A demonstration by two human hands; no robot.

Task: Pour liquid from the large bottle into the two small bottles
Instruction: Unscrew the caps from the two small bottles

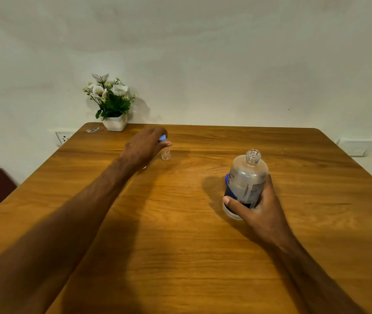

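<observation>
Right grip (pixel 258 207): curled round lower body of large bottle (pixel 247 182), uncapped, upright, on desk (pixel 180 223) at 3 o'clock.
Left grip (pixel 145 147): fingers pinching blue cap of small bottle (pixel 166 152), at 11 o'clock, well apart from large bottle.

Two bare forearms reach in from the near edge — no sleeves showing. The left hand (pixel 143 147) and right hand (pixel 261 211) wear nothing — no rings, watch or gloves.

Uncapped large bottle (pixel 247 177); blue-capped small bottle (pixel 165 152)
</observation>
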